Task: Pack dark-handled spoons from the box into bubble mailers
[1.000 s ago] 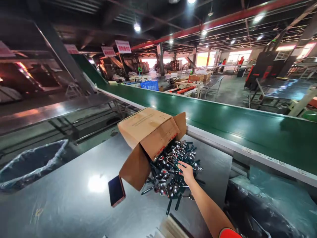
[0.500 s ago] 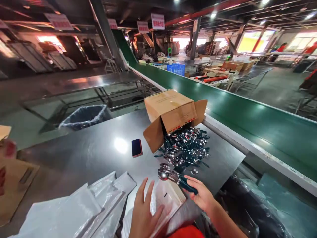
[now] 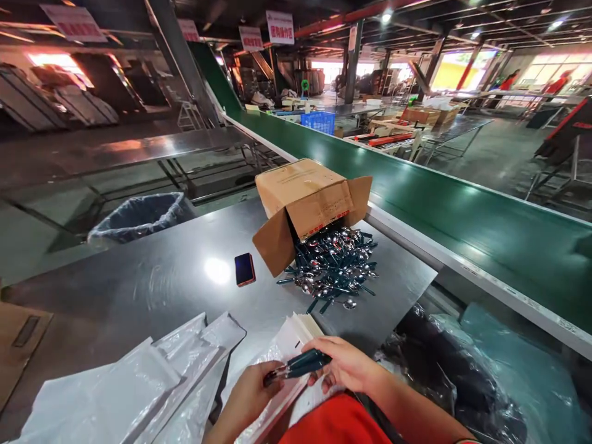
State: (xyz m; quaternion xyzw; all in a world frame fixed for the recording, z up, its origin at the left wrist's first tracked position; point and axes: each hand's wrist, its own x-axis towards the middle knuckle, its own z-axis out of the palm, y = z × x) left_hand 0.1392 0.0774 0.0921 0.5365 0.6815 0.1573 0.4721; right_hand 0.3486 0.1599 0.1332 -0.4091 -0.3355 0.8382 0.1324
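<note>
At bottom centre, the left hand (image 3: 253, 393) and right hand (image 3: 348, 365) grasp dark-handled cutlery (image 3: 303, 364). Mid-frame, a spoon pile (image 3: 333, 262) touches the open carton (image 3: 303, 185).

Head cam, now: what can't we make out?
All in the head view:
Held cutlery: metal ends hidden by the left hand; count unclear.
Carton: inside mostly hidden by its front flap and the cutlery pile.
Cardboard at far left: cut off by frame edge.
Distant people: too small.

Green conveyor belt (image 3: 416, 197), grey floor (image 3: 506, 145), hanging signs (image 3: 280, 28), bright windows (image 3: 555, 66)
</note>
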